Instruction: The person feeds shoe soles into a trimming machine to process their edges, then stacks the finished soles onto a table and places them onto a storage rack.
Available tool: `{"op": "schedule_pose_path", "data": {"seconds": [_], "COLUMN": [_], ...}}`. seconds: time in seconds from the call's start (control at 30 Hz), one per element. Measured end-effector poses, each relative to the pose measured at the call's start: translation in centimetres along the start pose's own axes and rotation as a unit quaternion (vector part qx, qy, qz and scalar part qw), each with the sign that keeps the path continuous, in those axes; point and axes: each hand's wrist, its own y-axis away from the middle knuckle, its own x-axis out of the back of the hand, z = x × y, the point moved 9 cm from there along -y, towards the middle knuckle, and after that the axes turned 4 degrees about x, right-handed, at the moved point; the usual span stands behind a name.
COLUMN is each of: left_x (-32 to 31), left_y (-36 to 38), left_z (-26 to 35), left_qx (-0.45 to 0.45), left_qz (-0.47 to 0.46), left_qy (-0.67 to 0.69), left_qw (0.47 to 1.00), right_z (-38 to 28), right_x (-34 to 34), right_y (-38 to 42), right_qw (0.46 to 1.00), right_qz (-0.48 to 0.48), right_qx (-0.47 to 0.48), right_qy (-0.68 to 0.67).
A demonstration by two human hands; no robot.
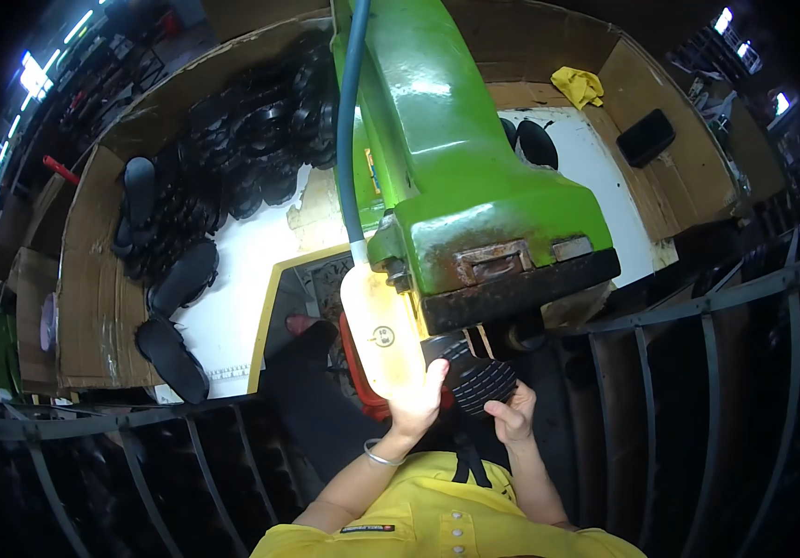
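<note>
A dark shoe piece with pale stripes point(480, 379) is under the front end of a green machine point(502, 214); part of it is hidden by the machine head. My right hand point(514, 416) grips its near right edge, thumb on top. My left hand point(420, 402) is at the left side of the piece, thumb pointing up and close to its edge. The left fingers are hidden behind a bright oval lamp head point(381, 321), so their hold does not show. A blue-grey tube point(351, 121) runs down to this lamp.
Cardboard walls point(98, 279) surround the white worktop point(223, 298). Black soles or shoes point(251, 139) are heaped on the left, with loose ones point(172, 358) along that side. A yellow cloth point(579, 86) and a black block point(646, 138) are at right. Metal rails point(707, 302) flank me.
</note>
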Motion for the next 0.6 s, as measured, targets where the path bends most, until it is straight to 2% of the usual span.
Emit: {"op": "schedule_pose_path", "data": {"seconds": [0.17,0.37,0.47,0.6], "left_x": [0.3,-0.7,-0.8,-0.4], "left_y": [-0.7,-2.4,-2.4,-2.4], "left_z": [2.1,2.1,2.4,1.6], "left_qx": [-0.035,-0.064,-0.054,-0.025], "left_qz": [-0.037,-0.065,-0.08,-0.082], "left_qy": [-0.021,-0.007,-0.025,0.063], "left_qw": [0.998,0.996,0.995,0.994], "right_z": [-1.0,-8.0,-10.3,-10.7], "right_x": [1.9,1.7,0.2,-1.1], "right_y": [-1.1,-5.9,-7.9,-9.3], "right_qw": [0.999,0.99,0.986,0.987], "right_qz": [0.012,0.002,-0.004,-0.01], "right_qx": [0.04,0.121,0.122,0.124], "right_qy": [0.015,0.071,0.114,0.1]}}
